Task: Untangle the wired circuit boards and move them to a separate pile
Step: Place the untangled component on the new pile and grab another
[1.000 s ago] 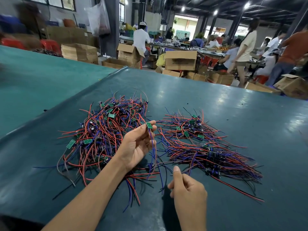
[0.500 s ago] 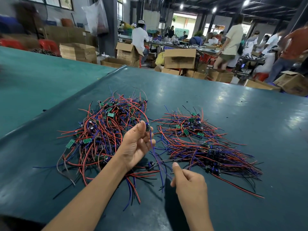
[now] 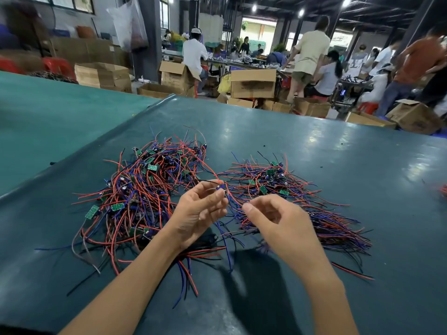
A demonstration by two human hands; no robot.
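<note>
Two heaps of small green circuit boards with red, blue and black wires lie on the dark teal table [image 3: 338,165]. The tangled pile [image 3: 145,189] is on the left, the sorted pile [image 3: 290,189] on the right. Between them my left hand [image 3: 198,211] pinches one wired board [image 3: 219,188] at its fingertips, its blue and red wires trailing down toward me. My right hand [image 3: 278,221] is raised just right of it, fingers curled, thumb and forefinger close on a red wire; the grip itself is not plain.
A lighter green table [image 3: 48,122] adjoins on the left along a raised seam. Beyond the far edge stand cardboard boxes [image 3: 252,83], and several people work at benches. A few red wires [image 3: 443,189] show at the right edge.
My right hand rose from the near table edge up to the left hand's level. The left hand turned and lifted the board slightly to the right.
</note>
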